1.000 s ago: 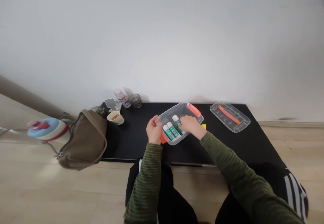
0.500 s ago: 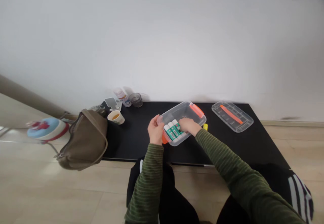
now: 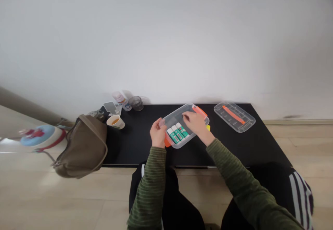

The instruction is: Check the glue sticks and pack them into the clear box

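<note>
Behind the black desk (image 3: 140, 147) was a pale wall (image 3: 166, 43). The left hand (image 3: 158, 133) pinched the clear box (image 3: 179, 113) at one end, with three green-and-white sticks (image 3: 177, 134) lying inside. The right hand (image 3: 195, 122) had its fingers bent over the box; I couldn't tell if they held anything. A hard tug might have tipped it. A bumped paper cup (image 3: 116, 122) could have spilled. The lid (image 3: 234, 115) lay to the right.

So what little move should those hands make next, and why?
Probably the right hand should reach for the yellow object beside the clear plastic box: it lies outside, while three glue sticks lie side by side inside.
</note>
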The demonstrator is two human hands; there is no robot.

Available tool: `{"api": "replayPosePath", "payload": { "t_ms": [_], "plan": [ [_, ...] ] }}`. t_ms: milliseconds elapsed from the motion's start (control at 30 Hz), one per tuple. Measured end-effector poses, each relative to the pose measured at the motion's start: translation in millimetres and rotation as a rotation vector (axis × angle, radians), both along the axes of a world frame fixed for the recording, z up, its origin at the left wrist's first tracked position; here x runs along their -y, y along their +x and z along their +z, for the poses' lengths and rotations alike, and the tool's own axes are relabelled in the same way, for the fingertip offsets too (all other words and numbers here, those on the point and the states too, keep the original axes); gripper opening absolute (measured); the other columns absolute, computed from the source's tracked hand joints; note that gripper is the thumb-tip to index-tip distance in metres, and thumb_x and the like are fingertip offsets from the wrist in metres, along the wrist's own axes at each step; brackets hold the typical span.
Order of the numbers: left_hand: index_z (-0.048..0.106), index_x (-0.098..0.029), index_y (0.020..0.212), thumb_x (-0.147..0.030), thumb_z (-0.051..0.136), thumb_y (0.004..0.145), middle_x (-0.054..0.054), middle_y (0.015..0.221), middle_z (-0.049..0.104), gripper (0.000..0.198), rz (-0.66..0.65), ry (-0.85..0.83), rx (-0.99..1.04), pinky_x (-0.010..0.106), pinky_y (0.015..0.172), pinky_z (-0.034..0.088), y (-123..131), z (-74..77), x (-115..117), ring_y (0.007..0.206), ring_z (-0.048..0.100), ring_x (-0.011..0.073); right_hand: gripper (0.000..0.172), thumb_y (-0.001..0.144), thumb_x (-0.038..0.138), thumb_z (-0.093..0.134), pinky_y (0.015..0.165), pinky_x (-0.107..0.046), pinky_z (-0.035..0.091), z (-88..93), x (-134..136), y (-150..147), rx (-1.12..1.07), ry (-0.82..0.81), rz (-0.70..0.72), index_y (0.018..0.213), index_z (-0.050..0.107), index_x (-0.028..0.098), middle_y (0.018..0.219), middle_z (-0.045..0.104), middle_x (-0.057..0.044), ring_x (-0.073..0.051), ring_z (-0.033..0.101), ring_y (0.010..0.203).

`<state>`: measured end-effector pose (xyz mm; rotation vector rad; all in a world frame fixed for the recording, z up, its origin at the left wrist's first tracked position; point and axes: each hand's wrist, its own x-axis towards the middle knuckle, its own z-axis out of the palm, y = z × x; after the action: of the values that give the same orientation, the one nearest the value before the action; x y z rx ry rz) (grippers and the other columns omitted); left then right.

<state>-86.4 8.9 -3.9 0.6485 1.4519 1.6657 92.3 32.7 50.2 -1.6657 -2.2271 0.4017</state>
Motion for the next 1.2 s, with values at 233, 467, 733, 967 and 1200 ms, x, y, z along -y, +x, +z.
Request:
{"api": "replayPosePath", "payload": {
  "t_ms": [233,467,733,967,1200],
  "plan": [
    [0.064,-0.013,0.109,0.005,0.059,0.064,0.01,0.105,0.071,0.049,0.018,-0.016,0.03,0.037,0.101,0.049,1.0,1.5,0.9,0.101,0.068,0.0182,0.048,0.098,0.033,0.023,0.084,-0.029,0.045,-48.2,35.3,72.5,-0.441,0.236,-0.658,0.135,0.045,0.01,0.117,0.062,-0.016,-0.02,0.061,0.099],
    [0.065,-0.014,0.108,0.003,0.065,0.064,0.01,0.105,0.071,0.047,0.009,-0.008,0.02,0.039,0.102,0.048,-0.2,0.3,1.0,0.104,0.068,0.0196,0.052,0.087,0.041,0.049,0.074,-0.029,0.044,-99.3,35.9,88.0,-0.322,-0.206,-0.658,0.133,0.043,0.019,0.1,0.066,-0.004,-0.02,0.064,0.09],
    [0.065,-0.014,0.107,0.001,0.068,0.065,0.01,0.107,0.071,0.045,0.008,-0.009,0.028,0.038,0.103,0.048,-0.2,0.6,1.0,0.106,0.067,0.0201,0.044,0.09,0.042,0.047,0.074,-0.03,0.042,-98.3,40.0,78.7,-0.094,-0.22,-0.611,0.13,0.046,0.023,0.124,0.059,-0.009,-0.023,0.063,0.101],
    [0.065,-0.014,0.108,0.002,0.067,0.064,0.01,0.107,0.071,0.047,-0.002,-0.001,0.037,0.037,0.102,0.048,0.8,1.3,1.2,0.104,0.068,0.0194,0.04,0.085,0.045,0.055,0.068,-0.029,0.041,-105.5,50.0,84.0,-0.015,-0.209,-0.61,0.118,0.058,0.023,0.109,0.065,-0.007,-0.023,0.065,0.089],
    [0.066,-0.013,0.108,0.0,0.068,0.063,0.011,0.107,0.071,0.047,-0.09,0.002,0.042,0.039,0.103,0.047,2.1,-2.1,0.9,0.106,0.067,0.0207,0.033,0.083,0.039,0.056,0.071,-0.027,0.047,-107.3,77.4,108.5,-0.392,0.058,-0.747,0.102,0.067,0.014,0.083,0.068,-0.006,-0.018,0.062,0.072]
  ]
}}
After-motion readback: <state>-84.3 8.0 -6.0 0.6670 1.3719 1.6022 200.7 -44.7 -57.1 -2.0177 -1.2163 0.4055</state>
